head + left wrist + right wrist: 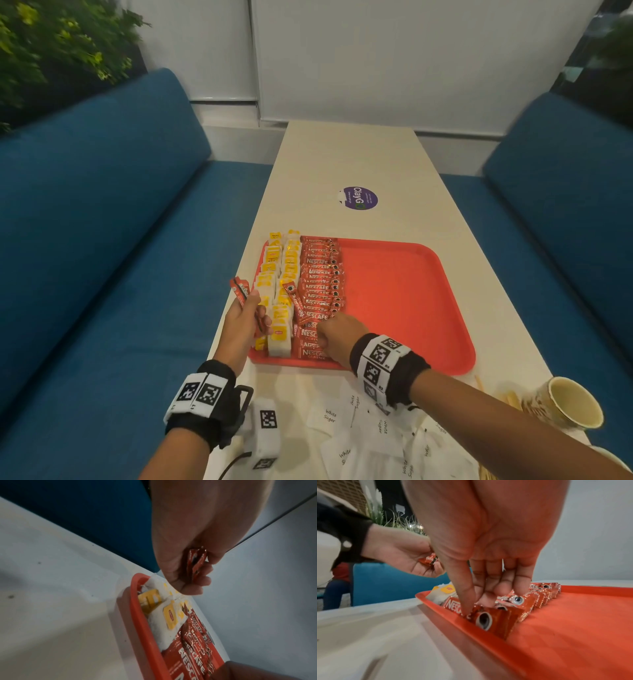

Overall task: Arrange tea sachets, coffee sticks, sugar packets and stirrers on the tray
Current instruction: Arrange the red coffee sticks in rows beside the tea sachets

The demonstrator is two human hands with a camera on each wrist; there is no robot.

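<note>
A red tray (411, 291) lies on the table. Yellow-tagged tea sachets (277, 274) fill two columns along its left side, and a row of red coffee sticks (320, 270) runs beside them. My left hand (255, 308) hovers over the tray's left edge and grips a few coffee sticks (197, 563). At the near end of the coffee row, my right hand (477, 604) reaches down, thumb and curled fingers pinching a coffee stick (489, 616). One stick (298, 305) lies slanted across the row. White sugar packets (330, 414) are scattered on the table in front of the tray.
A paper cup (572, 404) stands at the near right, with wooden stirrers (510, 399) beside it. The tray's right half (573, 628) is bare. Blue benches (102, 240) flank the table. A purple sticker (359, 198) marks the table's middle.
</note>
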